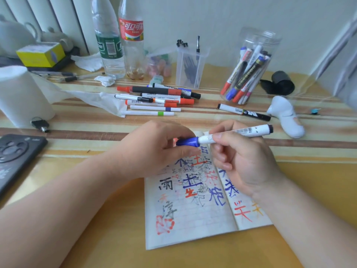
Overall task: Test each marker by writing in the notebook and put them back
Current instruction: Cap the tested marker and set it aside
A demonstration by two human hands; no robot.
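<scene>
An open notebook lies on the table, its pages covered in red, blue and black writing. Above it I hold a white marker level. My right hand grips its barrel, and my left hand pinches its blue cap, which sits on the marker's left end. A clear jar at the back right holds several markers upright. A loose pile of markers lies behind my left hand, and one black-and-white marker lies alone to the right.
Two plastic bottles, a clear pen cup and a small jar stand at the back. A paper roll, keys and a phone sit at the left. A white device and a black roll lie at the right.
</scene>
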